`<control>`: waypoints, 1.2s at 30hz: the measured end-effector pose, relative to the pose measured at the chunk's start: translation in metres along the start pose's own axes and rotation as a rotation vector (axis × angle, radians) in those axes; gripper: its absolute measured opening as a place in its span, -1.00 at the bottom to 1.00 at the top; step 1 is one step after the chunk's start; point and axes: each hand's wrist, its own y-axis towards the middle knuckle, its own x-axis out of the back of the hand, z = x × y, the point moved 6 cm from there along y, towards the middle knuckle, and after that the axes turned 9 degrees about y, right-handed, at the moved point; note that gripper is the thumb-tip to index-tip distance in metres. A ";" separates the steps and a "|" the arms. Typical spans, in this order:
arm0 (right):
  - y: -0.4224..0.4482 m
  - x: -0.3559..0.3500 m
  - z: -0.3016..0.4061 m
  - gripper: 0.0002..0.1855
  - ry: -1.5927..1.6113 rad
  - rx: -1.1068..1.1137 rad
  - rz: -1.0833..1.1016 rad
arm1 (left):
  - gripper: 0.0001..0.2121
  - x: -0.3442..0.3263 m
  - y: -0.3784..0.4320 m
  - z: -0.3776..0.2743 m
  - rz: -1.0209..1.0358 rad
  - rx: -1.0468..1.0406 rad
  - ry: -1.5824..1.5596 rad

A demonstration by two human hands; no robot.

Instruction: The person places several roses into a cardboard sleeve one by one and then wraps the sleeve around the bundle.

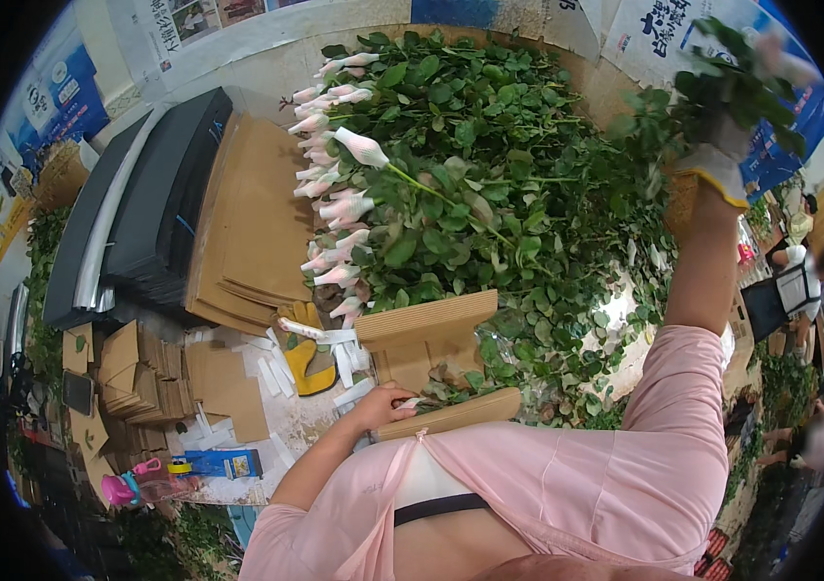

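Note:
My right hand (720,145), in a pale work glove with a yellow cuff, is raised at the upper right. It grips a leafy rose (739,87) whose bloom is blurred. Low in the middle, my bare left hand (386,407) lies at the left end of a cardboard trough (437,414). Its fingertips are by a small whitish-pink object, perhaps a netted bud; whether they hold it is unclear. A few leaves (452,381) lie inside the trough. Beyond it a large pile of roses (470,145) has buds in white netting facing left, one netted rose (362,147) on top.
Left of the roses are flat cardboard sheets (259,210) and dark board stacks (161,196). Nearer are a yellow-grey glove (310,367), white strips (277,370), folded cardboard (143,378), a blue tape dispenser (219,463) and a pink-lidded bottle (121,488). Other people (800,283) are at the right.

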 end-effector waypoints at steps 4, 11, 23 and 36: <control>0.010 -0.075 -0.011 -0.60 0.630 -0.106 0.232 | -0.63 0.000 -0.004 0.003 -0.035 -0.007 0.028; -0.014 -0.263 -0.058 -0.54 -0.875 0.450 0.541 | -0.62 0.004 -0.007 -0.003 -0.029 0.027 0.007; -0.051 -0.297 -0.083 -0.52 -0.713 0.360 0.787 | -0.55 0.165 -0.001 -0.032 -0.807 0.026 0.822; -0.115 -0.308 -0.100 -0.66 -0.817 -0.083 1.227 | -0.77 0.155 0.017 -0.002 -0.788 -0.039 0.523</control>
